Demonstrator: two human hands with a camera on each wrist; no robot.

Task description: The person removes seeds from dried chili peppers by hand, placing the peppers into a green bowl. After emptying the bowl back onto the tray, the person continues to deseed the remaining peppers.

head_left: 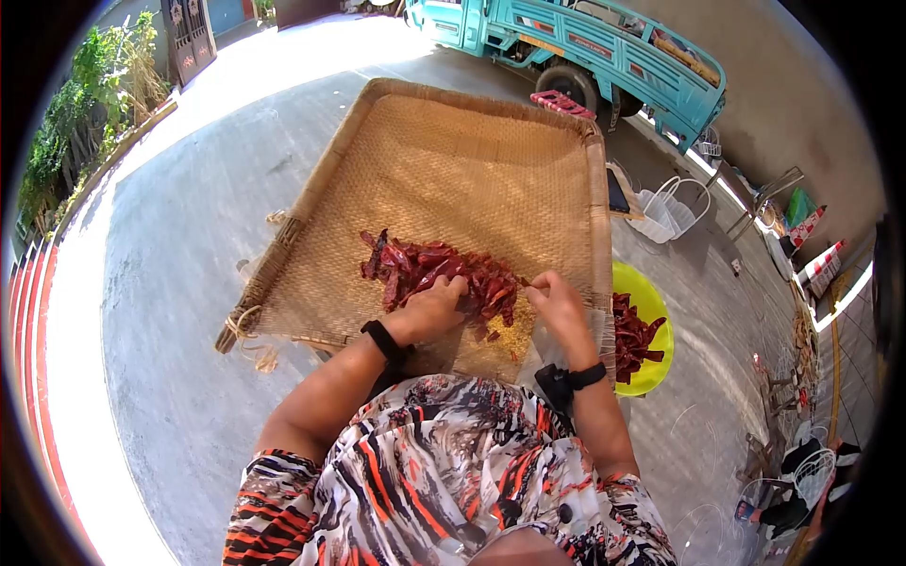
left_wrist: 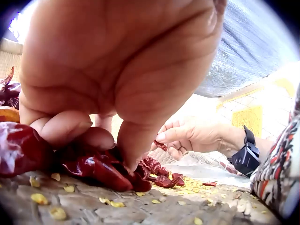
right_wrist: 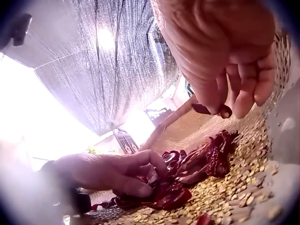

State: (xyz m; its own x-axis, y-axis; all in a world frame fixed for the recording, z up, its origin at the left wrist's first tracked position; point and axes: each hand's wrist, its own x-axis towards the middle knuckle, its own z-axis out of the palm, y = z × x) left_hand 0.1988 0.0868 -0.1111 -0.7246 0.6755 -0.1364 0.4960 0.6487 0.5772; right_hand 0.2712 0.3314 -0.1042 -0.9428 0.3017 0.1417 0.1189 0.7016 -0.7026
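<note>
On a large woven bamboo tray (head_left: 453,160) lies a heap of dried red chilies (head_left: 425,264), with loose yellow seeds (head_left: 510,338) at its near right side. My left hand (head_left: 434,309) is down in the heap, thumb and fingers closing on a dark red dried chili (left_wrist: 105,172) close over the weave. To the right, my right hand (head_left: 561,307) is raised above the seeds. Between its thumb and fingertips it pinches a small dried chili piece (right_wrist: 201,109), its hollow end visible.
A yellow-green basin (head_left: 661,316) with dried chilies in it stands right of the tray. Beyond are white plastic baskets (head_left: 665,215), a pink stool (head_left: 563,102) and a turquoise cargo tricycle (head_left: 604,52). Red-edged steps (head_left: 36,349) run along the left.
</note>
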